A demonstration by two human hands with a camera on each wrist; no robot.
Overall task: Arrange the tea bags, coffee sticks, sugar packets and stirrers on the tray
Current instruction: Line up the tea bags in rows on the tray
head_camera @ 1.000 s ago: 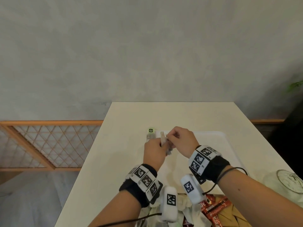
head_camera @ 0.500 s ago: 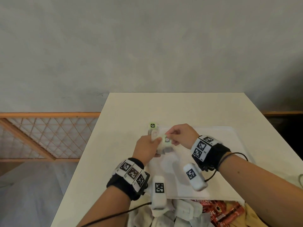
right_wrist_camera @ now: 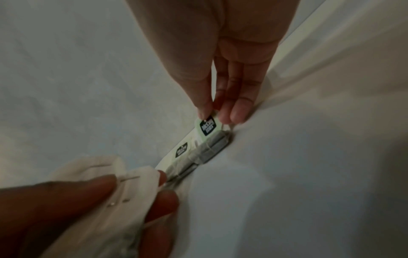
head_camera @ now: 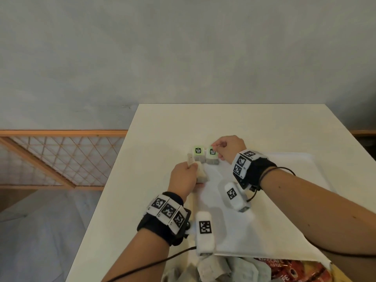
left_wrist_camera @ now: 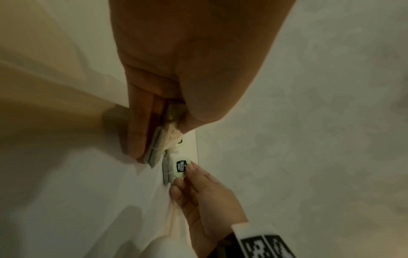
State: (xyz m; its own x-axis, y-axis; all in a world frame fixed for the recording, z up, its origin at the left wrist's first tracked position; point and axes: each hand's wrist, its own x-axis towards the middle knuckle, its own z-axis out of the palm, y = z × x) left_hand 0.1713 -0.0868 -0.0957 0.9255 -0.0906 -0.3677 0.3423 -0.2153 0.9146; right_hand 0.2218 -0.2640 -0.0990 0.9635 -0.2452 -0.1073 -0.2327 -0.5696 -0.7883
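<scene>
A white tray (head_camera: 274, 190) lies on the cream table (head_camera: 162, 127). Two tea bags stand side by side at the tray's far left corner. The left one (head_camera: 197, 155) stands free. My right hand (head_camera: 216, 147) pinches the green tag (right_wrist_camera: 207, 124) of the right one (head_camera: 212, 158), between thumb and fingertip. The bag's grey body (right_wrist_camera: 213, 145) rests on the tray. My left hand (head_camera: 191, 166), just in front, grips a small bunch of tea bags (head_camera: 201, 174) between thumb and fingers (left_wrist_camera: 141, 132).
Loose tea bags (head_camera: 213, 267) and red coffee sticks (head_camera: 289, 270) are piled at the table's near edge, in front of the tray. A wooden lattice railing (head_camera: 61, 157) runs to the left of the table. A grey wall rises behind it.
My right hand drew one tea bag from the left hand's bunch and set it down beside the first one at the tray's far left corner. The left hand dropped slightly toward me.
</scene>
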